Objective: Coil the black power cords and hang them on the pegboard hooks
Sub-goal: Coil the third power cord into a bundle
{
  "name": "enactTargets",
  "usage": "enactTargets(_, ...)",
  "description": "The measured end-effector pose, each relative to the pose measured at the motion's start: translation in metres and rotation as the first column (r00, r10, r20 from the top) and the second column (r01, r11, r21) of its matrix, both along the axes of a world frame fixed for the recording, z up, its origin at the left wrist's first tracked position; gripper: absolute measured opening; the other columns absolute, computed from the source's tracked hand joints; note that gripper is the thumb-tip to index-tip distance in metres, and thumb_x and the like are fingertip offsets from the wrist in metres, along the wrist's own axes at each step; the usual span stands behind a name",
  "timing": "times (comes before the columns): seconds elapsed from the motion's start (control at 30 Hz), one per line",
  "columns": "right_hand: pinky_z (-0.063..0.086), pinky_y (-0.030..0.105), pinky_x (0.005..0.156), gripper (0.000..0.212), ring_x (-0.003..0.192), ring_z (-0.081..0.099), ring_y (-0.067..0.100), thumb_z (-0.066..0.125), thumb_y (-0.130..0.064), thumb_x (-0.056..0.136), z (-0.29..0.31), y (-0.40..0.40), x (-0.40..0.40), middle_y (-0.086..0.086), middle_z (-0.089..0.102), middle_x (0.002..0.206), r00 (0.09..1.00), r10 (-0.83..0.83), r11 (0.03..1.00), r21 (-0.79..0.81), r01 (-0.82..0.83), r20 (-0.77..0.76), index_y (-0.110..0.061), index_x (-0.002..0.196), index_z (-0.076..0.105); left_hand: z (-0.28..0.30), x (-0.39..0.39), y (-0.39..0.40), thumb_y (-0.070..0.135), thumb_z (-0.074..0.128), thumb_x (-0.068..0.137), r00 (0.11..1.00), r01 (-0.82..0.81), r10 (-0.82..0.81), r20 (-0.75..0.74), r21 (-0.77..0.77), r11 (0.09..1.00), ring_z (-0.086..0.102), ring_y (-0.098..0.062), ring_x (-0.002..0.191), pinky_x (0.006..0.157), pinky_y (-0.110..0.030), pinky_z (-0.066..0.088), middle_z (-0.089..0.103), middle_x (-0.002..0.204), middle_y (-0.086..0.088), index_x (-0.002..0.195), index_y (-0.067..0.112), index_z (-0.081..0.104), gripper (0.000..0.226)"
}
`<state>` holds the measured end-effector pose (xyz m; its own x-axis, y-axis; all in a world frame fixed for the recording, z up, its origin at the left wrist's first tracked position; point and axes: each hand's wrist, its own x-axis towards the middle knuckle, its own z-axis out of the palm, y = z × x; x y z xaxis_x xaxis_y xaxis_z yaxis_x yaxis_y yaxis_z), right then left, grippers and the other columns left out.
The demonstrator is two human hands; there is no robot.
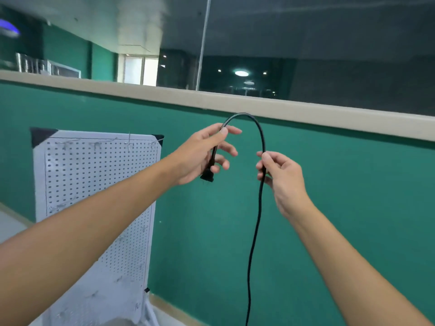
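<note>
Left hand: the left hand (202,154) is raised in front of the wall, thumb pressed on the black power cord (258,208) near its end, the other fingers loosely curled around it just above the plug (207,178).
Right hand: the right hand (280,177) pinches the same cord between thumb and forefinger, the other fingers curled behind it.
Cord: it arches up from the left hand, over in 1 half loop, down into the right hand, then hangs in a gentle wave to the bottom edge of the view. Its far end is out of sight.
Plug: black, pointing down below the left palm; the prongs are too blurred to count.
Pegboard: a white pegboard (98,175) stands lower left, leaning near the wall, with black corner caps (41,136) at the top and small wire hooks (95,145) along its upper row and scattered lower down. No cord hangs on the visible part. The left forearm crosses in front of it.
Writing: none legible.
Wall: a green wall (200,220) fills the background, topped by a beige ledge (164,95).
Above the ledge: a dark glass pane (306,55) reflects round ceiling lights (241,73); a bright window (138,70) shows farther back at left.
Floor: a pale strip of floor and beige skirting (169,307) run along the wall's foot.
</note>
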<state>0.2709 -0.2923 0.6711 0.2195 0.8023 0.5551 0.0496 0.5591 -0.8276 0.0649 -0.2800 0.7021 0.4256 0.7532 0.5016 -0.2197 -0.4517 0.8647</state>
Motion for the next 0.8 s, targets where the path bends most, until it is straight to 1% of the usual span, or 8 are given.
enactTargets(0.13,0.051,0.025,0.067,0.015,0.061,0.056,0.013,0.058,-0.016,0.103,0.029,-0.041,-0.012,-0.002,0.069,0.072,0.996,0.065,0.996,0.054,-0.068,0.058,-0.012,0.099,0.072,0.003,0.001,-0.039,0.036,0.044,0.109,0.962,-0.141,0.127,0.241,0.040,0.989,0.058,-0.015,0.052,0.043,-0.016,0.037,0.072,0.086,-0.006,0.120,0.009,0.070,0.040)
enactTargets(0.2,0.052,0.026,0.068,0.014,0.063,0.059,0.016,0.059,-0.017,0.103,0.029,-0.063,-0.020,0.003,0.073,0.076,0.989,0.108,0.993,0.046,-0.113,0.104,-0.011,0.101,0.071,-0.007,0.000,-0.060,0.036,0.044,0.109,0.916,-0.204,0.182,0.358,0.026,0.979,0.062,-0.015,0.057,0.049,-0.016,0.044,0.075,0.086,-0.008,0.112,0.007,0.074,0.041)
enactTargets(0.27,0.056,0.027,0.071,0.012,0.065,0.062,0.018,0.060,-0.016,0.102,0.021,-0.084,-0.029,0.007,0.076,0.080,0.975,0.158,0.987,0.017,-0.162,0.157,-0.008,0.105,0.069,-0.025,-0.004,-0.080,0.035,0.046,0.107,0.870,-0.213,0.191,0.455,-0.003,0.977,0.070,-0.018,0.073,0.066,-0.020,0.055,0.076,0.092,-0.010,0.108,0.005,0.075,0.042)
enactTargets(0.37,0.057,0.028,0.085,0.010,0.075,0.069,0.019,0.061,-0.015,0.101,-0.004,-0.111,-0.044,0.009,0.079,0.083,0.944,0.196,0.980,-0.035,-0.193,0.265,-0.006,0.105,0.064,-0.069,-0.014,-0.107,0.041,0.047,0.101,0.826,-0.122,0.130,0.548,-0.052,0.991,0.070,-0.025,0.112,0.095,-0.041,0.057,0.074,0.117,-0.012,0.114,0.006,0.073,0.046)
enactTargets(0.47,0.049,0.012,0.081,0.006,0.082,0.072,0.013,0.063,-0.013,0.099,-0.037,-0.129,-0.057,0.005,0.079,0.082,0.928,0.233,0.972,-0.085,-0.218,0.290,-0.007,0.101,0.064,-0.117,-0.025,-0.129,0.047,0.037,0.103,0.814,0.015,0.062,0.578,-0.128,0.992,0.061,-0.031,0.130,0.100,-0.056,0.054,0.063,0.141,-0.009,0.135,0.015,0.066,0.053)
enactTargets(0.53,0.048,0.011,0.080,0.001,0.084,0.072,0.009,0.066,-0.009,0.096,-0.059,-0.135,-0.067,0.003,0.079,0.085,0.922,0.246,0.969,-0.112,-0.222,0.300,-0.009,0.097,0.068,-0.145,-0.030,-0.143,0.051,0.031,0.103,0.812,0.106,0.018,0.583,-0.177,0.978,0.059,-0.034,0.132,0.100,-0.057,0.054,0.059,0.146,-0.008,0.143,0.025,0.060,0.056)
enactTargets(0.7,0.049,0.030,0.096,0.005,0.107,0.068,0.010,0.077,-0.016,0.090,-0.109,-0.135,-0.083,-0.012,0.073,0.113,0.890,0.222,0.972,-0.161,-0.171,0.397,-0.021,0.090,0.077,-0.190,-0.033,-0.153,0.061,0.030,0.097,0.834,0.195,0.014,0.551,-0.318,0.928,0.065,-0.039,0.123,0.100,-0.054,0.055,0.062,0.143,-0.010,0.144,0.041,0.056,0.057)
enactTargets(0.8,0.047,0.031,0.099,0.012,0.113,0.065,0.009,0.081,-0.014,0.086,-0.126,-0.136,-0.089,-0.013,0.069,0.118,0.907,0.197,0.974,-0.181,-0.137,0.373,-0.023,0.080,0.077,-0.200,-0.034,-0.150,0.059,0.031,0.097,0.866,0.175,0.033,0.499,-0.365,0.914,0.073,-0.034,0.100,0.087,-0.043,0.061,0.068,0.134,-0.010,0.146,0.037,0.054,0.059)
